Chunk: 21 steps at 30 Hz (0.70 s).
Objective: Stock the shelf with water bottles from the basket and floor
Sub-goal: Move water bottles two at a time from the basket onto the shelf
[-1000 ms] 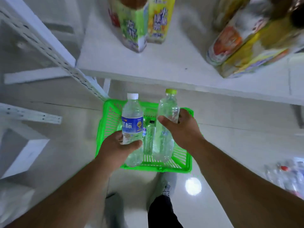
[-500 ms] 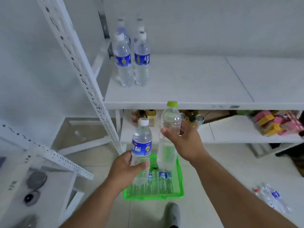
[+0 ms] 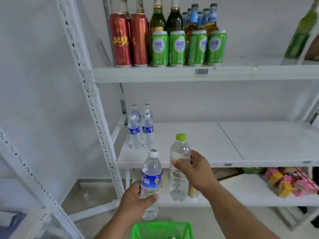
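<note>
My left hand [image 3: 133,200] grips a clear water bottle with a blue label and white cap [image 3: 151,178], held upright in front of the shelving. My right hand [image 3: 196,171] grips a taller clear bottle with a green cap [image 3: 179,163] and no label, upright beside the first. Both bottles hover just in front of the middle white shelf [image 3: 207,144]. Several blue-labelled water bottles [image 3: 140,131] stand at that shelf's back left corner. The green basket [image 3: 162,230] sits on the floor below my hands, only its far rim visible.
The top shelf [image 3: 172,74] holds red cans, green cans and glass bottles. The lower shelf [image 3: 259,192] carries pink and yellow packets at the right. A white perforated upright [image 3: 89,100] rises left of the shelves, and a slanted white rail crosses the lower left.
My view has tilted up from the basket on the floor to the shelves. Both hands have lifted their bottles up to the level of the middle shelf's front edge.
</note>
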### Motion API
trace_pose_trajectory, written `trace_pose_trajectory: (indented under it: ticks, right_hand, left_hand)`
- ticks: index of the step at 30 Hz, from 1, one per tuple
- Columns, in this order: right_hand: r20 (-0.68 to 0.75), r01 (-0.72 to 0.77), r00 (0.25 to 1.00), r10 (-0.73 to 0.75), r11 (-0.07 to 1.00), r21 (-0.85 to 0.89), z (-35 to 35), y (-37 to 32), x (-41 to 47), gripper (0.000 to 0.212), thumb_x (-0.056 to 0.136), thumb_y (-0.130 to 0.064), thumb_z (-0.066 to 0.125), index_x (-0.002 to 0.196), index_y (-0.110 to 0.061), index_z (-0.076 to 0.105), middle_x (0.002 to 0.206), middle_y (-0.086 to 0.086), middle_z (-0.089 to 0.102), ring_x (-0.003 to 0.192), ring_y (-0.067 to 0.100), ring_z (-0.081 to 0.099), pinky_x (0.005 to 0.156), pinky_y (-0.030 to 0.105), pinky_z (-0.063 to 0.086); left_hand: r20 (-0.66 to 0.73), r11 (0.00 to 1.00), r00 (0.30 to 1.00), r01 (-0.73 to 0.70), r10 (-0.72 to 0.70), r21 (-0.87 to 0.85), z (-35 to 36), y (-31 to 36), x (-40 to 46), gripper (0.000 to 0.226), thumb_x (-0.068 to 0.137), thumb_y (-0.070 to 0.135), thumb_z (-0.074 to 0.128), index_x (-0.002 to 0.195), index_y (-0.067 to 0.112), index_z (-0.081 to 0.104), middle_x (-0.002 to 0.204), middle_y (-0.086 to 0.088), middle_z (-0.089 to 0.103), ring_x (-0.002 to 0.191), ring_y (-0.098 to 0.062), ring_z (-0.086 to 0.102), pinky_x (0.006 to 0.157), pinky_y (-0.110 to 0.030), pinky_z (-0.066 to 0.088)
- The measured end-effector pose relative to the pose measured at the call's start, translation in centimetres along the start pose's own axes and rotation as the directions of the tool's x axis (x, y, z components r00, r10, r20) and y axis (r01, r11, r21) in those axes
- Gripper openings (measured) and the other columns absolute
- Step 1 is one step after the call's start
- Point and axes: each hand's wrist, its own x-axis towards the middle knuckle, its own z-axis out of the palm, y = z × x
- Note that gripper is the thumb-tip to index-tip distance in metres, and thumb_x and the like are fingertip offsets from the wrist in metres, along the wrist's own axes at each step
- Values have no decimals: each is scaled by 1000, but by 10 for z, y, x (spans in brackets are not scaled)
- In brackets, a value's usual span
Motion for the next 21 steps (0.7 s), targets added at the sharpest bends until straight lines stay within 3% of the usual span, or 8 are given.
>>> trace_pose_trajectory:
  ticks: [4, 8, 13, 21]
  right_hand:
    - [32, -7, 999, 5, 998, 67, -28, 2, 19, 29, 77, -35, 81, 101, -22, 69, 90, -8, 76, 82, 6, 72, 74, 30, 56]
    - [67, 4, 998, -7, 999, 42, -56, 10, 44, 30, 77, -36, 80, 102, -23, 69, 92, -8, 76, 85, 7, 72, 82, 36, 58]
    - [101, 2, 995, -8, 999, 51, -76, 25, 61, 30, 77, -36, 81, 103, -27, 69, 92, -13, 76, 84, 3, 72, 80, 33, 57]
    - [81, -30, 996, 26, 998, 57, -62, 31, 76, 44, 77, -37, 83, 115, -25, 66, 100, -10, 74, 83, 0, 69, 72, 21, 54]
  left_hand:
    - [-56, 1000, 998, -8, 8, -2, 24, 15, 13, 51, 58, 31, 87, 105, 25, 69, 102, 6, 77, 96, -13, 73, 93, -46, 55]
    - [-115, 1000, 993, -10, 7, -25, 54, 26, 22, 39, 66, 20, 88, 97, 36, 70, 100, 10, 77, 92, -8, 73, 84, -35, 55]
    - [-160, 998, 987, -6, -3, -56, 82, 33, 28, 36, 70, 15, 85, 100, 27, 70, 97, 9, 78, 90, -8, 73, 84, -33, 56]
    - [-201, 998, 979, 7, -18, -56, 80, 26, 40, 37, 71, 15, 84, 97, 38, 72, 95, 9, 78, 88, -7, 72, 79, -30, 54]
